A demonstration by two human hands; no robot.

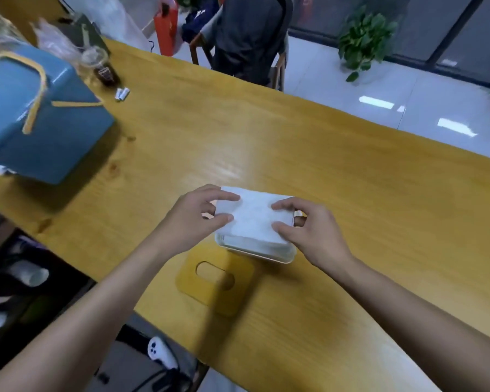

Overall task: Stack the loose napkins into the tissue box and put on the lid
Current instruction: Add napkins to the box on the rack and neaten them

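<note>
Napkins [252,219] sit stacked in the open box [255,248] on the table [351,193]. The left hand [193,219] and right hand [314,233] pinch the stack's sides with curled fingers. The lid [210,281] lies just beside the box.

Nothing here is legible to me. The dark label on the plastic cup [104,73], far left, is too blurred to read. So is the dark mark on the red bag [166,26] standing on the floor beyond it.
</note>
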